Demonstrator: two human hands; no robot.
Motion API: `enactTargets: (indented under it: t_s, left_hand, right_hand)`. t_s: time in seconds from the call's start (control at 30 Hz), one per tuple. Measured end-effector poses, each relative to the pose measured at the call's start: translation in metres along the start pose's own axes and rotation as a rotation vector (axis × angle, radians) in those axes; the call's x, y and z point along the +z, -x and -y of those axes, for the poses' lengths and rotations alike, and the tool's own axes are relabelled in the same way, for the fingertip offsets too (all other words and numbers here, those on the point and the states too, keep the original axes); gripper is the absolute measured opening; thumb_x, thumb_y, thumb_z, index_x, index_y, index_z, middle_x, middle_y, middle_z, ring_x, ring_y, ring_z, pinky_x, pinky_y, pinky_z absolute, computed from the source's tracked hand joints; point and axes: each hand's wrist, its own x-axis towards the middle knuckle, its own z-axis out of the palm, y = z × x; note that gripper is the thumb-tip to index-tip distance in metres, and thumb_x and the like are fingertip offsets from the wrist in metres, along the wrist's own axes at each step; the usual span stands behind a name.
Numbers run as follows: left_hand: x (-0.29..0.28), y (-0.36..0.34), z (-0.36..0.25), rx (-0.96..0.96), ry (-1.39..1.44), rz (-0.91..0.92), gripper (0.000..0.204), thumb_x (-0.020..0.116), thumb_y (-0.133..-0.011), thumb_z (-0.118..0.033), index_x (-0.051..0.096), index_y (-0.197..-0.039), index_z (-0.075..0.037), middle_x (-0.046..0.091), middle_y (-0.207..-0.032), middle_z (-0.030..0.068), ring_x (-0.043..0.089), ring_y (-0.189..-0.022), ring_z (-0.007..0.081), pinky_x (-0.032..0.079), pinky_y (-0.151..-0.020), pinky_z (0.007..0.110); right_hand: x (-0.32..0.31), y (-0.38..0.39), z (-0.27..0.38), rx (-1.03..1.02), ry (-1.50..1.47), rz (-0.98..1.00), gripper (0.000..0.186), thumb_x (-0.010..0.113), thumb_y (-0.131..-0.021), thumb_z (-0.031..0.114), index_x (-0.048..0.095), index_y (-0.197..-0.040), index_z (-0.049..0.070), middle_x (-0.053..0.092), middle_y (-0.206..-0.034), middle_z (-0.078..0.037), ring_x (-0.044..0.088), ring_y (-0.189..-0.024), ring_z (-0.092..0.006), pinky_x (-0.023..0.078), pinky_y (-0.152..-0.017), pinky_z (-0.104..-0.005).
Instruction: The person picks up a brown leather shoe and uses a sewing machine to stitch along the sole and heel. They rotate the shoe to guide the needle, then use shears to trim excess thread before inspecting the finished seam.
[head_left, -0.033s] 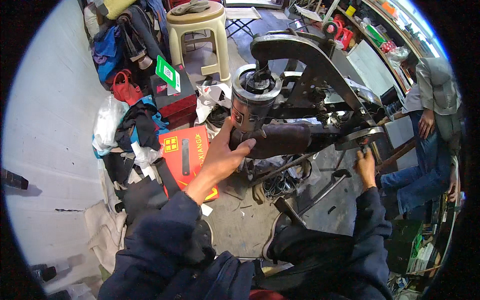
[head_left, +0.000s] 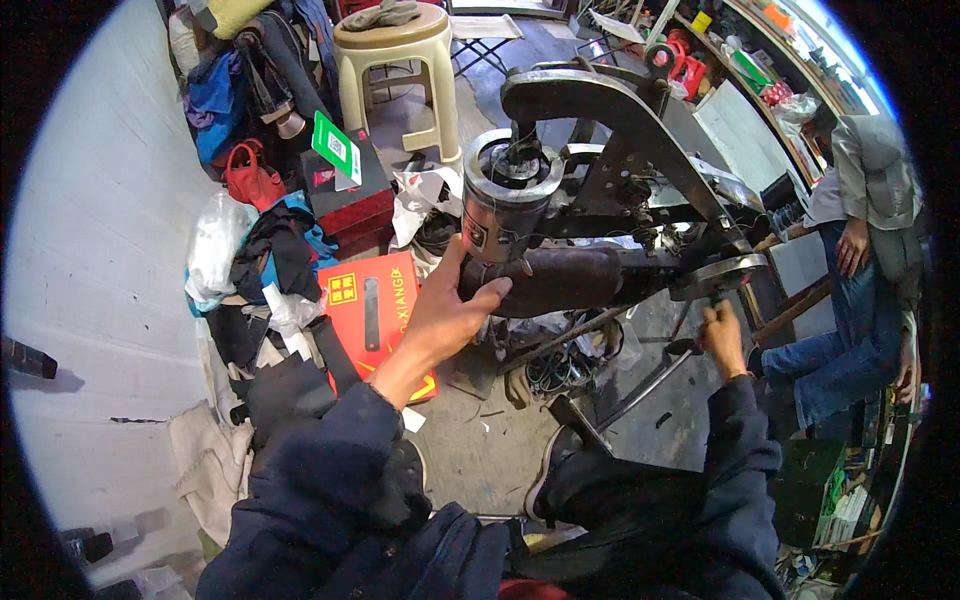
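A dark metal hand-cranked sewing machine (head_left: 625,125) stands in front of me, its curved arm reaching left. Beneath the needle end is a metallic cylinder (head_left: 500,220) with a wide pale rim. My left hand (head_left: 445,310) grips the cylinder's lower end, with the index finger up its side and the thumb across the front; the other fingers are hidden. A dark brown rounded tube (head_left: 570,280) runs rightward from there. My right hand (head_left: 722,335) is closed at the crank handle (head_left: 718,298) below the flat wheel (head_left: 718,273); the fist mostly covers the handle.
Left of the machine lie a red-orange box (head_left: 370,310), dark cloth scraps (head_left: 290,400) and a plastic bag (head_left: 213,245). A beige stool (head_left: 395,75) stands behind. At right is another person in jeans (head_left: 855,320), near shelves. A metal bar (head_left: 640,395) rises near my feet.
My right hand has moved slightly left with the crank handle, and the wheel has turned a little. The left hand and the cylinder stay in place.
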Motion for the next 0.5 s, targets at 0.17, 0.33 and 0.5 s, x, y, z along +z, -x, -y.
enactTargets:
  t_s: [0.17, 0.33, 0.5]
  left_hand:
    - [0.001, 0.001, -0.003, 0.054, -0.038, -0.016, 0.068, 0.075, -0.091, -0.021, 0.044, -0.149, -0.002, 0.066, -0.132, 0.0145, 0.062, -0.119, 0.0217, 0.045, -0.106, 0.035]
    - [0.001, 0.002, -0.006, 0.007, 0.003, 0.003, 0.066, 0.074, -0.091, -0.019, 0.045, -0.148, -0.002, 0.066, -0.130, 0.0132, 0.061, -0.119, 0.0202, 0.046, -0.105, 0.034]
    - [0.001, 0.000, -0.010, -0.005, 0.077, 0.031, 0.063, 0.073, -0.092, -0.018, 0.046, -0.147, -0.003, 0.066, -0.130, 0.0117, 0.060, -0.120, 0.0198, 0.045, -0.106, 0.033]
  right_hand:
    - [0.030, 0.046, 0.068, -0.022, -0.061, 0.240, 0.034, 0.068, -0.101, 0.028, 0.061, -0.111, -0.004, 0.066, -0.083, -0.011, 0.062, -0.064, -0.0171, 0.051, -0.055, -0.0347]
    - [-0.023, 0.051, 0.122, -0.212, -0.188, -0.063, 0.026, 0.065, -0.103, 0.024, 0.065, -0.108, -0.002, 0.064, -0.084, -0.005, 0.057, -0.070, -0.0118, 0.047, -0.062, -0.0296]
    - [-0.060, 0.008, 0.076, -0.132, -0.186, -0.235, 0.025, 0.064, -0.103, 0.026, 0.060, -0.099, 0.001, 0.057, -0.079, -0.002, 0.050, -0.068, -0.0123, 0.043, -0.064, -0.0297]
